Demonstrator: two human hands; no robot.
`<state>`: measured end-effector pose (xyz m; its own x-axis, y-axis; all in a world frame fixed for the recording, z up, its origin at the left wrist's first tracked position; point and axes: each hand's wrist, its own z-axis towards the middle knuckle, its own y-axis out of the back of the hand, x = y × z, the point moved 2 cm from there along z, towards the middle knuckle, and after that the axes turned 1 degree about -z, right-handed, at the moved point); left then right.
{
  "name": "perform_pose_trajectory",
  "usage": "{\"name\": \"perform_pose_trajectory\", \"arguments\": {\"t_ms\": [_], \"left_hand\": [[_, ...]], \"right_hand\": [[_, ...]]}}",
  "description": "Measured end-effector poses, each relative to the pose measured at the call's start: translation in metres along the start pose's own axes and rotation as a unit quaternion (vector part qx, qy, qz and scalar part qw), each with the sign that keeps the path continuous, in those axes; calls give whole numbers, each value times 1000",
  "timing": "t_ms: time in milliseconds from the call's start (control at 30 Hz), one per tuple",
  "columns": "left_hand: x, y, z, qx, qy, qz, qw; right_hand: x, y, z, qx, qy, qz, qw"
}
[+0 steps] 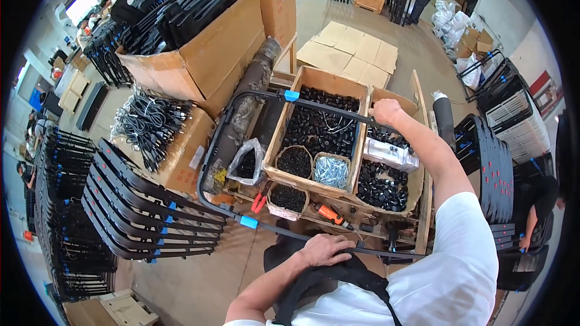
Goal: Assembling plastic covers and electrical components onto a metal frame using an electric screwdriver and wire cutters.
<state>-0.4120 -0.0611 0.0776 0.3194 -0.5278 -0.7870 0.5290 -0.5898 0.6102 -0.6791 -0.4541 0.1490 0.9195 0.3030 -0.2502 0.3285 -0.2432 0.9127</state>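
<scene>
A black U-shaped tubular frame with blue clips lies over the wooden workbench, its curved end to the left. My left hand is closed over its near bar, with the fingers laid across the tube. At the far bar's right end my right hand is closed, fingers curled around the bar; the palm side is hidden. Beneath the frame, a wooden box holds many black plastic parts, a cup of small black pieces and a cup of silver screws. More black caps lie in the right compartment.
An orange power screwdriver, red-handled pliers and a cup of dark screws sit along the bench's near side. Stacked black frames stand at left, bundled cables lie on a carton, and more frames stand right.
</scene>
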Motion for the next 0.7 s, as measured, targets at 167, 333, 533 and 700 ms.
{"name": "perform_pose_trajectory", "arguments": {"t_ms": [167,333,533,700], "left_hand": [[1,-9,0,-20,38,-14,999],[2,-3,-4,13,59,3,998],[-1,4,2,-1,20,-9,1000],[-5,2,3,-2,24,3,1000]], "right_hand": [[-6,-8,-4,-40,-7,60,997],[1,-4,-6,-75,-43,58,995],[-8,0,-23,124,41,-109,986],[-8,-19,-26,-25,22,-5,999]]}}
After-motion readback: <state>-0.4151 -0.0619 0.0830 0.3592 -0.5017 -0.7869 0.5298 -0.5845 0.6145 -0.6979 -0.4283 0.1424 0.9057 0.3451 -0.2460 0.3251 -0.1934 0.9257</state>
